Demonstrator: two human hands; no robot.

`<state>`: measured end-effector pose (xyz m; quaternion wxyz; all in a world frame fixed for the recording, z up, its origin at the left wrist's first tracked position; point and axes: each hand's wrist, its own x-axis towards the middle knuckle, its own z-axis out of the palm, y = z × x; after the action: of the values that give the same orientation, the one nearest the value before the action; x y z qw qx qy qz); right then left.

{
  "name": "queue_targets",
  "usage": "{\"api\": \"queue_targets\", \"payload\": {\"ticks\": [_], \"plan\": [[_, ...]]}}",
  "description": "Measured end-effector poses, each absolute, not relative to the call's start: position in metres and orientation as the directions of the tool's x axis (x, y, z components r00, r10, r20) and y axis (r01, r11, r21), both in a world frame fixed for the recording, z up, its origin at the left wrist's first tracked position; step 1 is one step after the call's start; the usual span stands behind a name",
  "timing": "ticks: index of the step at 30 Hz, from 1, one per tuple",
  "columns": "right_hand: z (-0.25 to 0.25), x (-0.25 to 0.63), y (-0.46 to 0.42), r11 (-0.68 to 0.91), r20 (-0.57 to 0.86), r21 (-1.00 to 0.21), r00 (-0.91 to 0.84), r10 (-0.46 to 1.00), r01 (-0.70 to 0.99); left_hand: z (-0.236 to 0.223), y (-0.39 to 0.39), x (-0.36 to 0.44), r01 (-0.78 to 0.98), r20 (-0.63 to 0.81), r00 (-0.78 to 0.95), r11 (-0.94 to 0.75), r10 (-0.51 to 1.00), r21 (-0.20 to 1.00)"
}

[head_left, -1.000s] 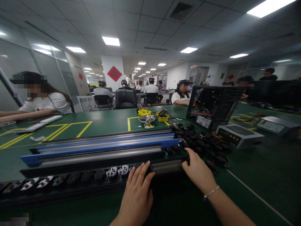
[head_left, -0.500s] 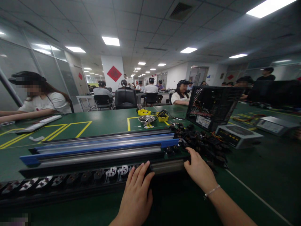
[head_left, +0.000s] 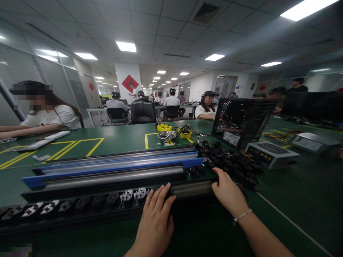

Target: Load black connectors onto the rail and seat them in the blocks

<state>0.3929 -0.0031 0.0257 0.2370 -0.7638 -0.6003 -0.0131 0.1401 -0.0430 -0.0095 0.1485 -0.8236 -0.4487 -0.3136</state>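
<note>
A long black rail point(head_left: 193, 189) with a clear grey middle strip lies across the green table in front of me. Its left part carries a row of black plug sockets point(head_left: 112, 198), some with shiny white reflections. My left hand point(head_left: 157, 217) rests on the rail just right of the last sockets, fingers stretched out and slightly spread. At the rail's right end is my right hand point(head_left: 229, 194), index finger and thumb apart, touching the end; its other fingers are hidden. Behind it sits a pile of loose black socket pieces point(head_left: 230, 162).
Blue-edged rails point(head_left: 120, 167) lie parallel behind the black one. A metal bowl point(head_left: 166, 136), yellow bins point(head_left: 164, 127), an open computer case point(head_left: 241, 121) and power supply units point(head_left: 272, 154) stand farther back. A person point(head_left: 53, 110) sits at the left.
My right hand has shifted slightly to the right at the rail's end. My left hand stays in place. In the background, a standing person has moved left, in front of the pillar.
</note>
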Motion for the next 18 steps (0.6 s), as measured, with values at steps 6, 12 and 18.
{"api": "queue_targets", "payload": {"ticks": [6, 12, 18], "plan": [[0.0262, 0.3949, -0.003, -0.175, 0.3, -0.344, 0.285, 0.91, 0.922, -0.0103, -0.0432, 0.1395, 0.831, 0.654, 0.397, -0.555, 0.644, 0.042], [0.027, 0.3957, -0.0026, -0.191, 0.276, -0.351, 0.296, 0.914, 0.917, -0.011, -0.0427, 0.1391, 0.835, 0.646, 0.394, -0.549, 0.654, 0.046], [0.0274, 0.3981, -0.0026, -0.198, 0.3, -0.321, 0.298, 0.906, 0.926, -0.0106, -0.0434, 0.1393, 0.833, 0.638, 0.395, -0.55, 0.661, 0.054]]}}
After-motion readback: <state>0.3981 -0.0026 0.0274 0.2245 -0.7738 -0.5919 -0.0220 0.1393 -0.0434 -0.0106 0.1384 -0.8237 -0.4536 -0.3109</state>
